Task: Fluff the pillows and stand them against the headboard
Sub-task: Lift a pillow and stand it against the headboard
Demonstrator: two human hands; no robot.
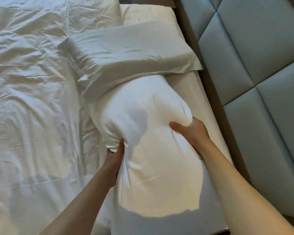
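A plump white pillow [153, 150] fills the middle of the view, lifted over the bed. My left hand [114, 156] grips its left side, fingers dug into the fabric. My right hand [190, 133] clutches its right side near the far end. A second white pillow [131, 53] lies flat on the mattress just beyond, its right corner near the headboard. A third pillow [148, 14] lies farther back, partly covered by the second. The padded grey-blue headboard [254, 65] runs along the right.
A crumpled white duvet [32, 99] covers the left half of the bed. A strip of bare white sheet [198, 92] shows between the pillows and the headboard. A dark gap [209, 85] separates mattress and headboard.
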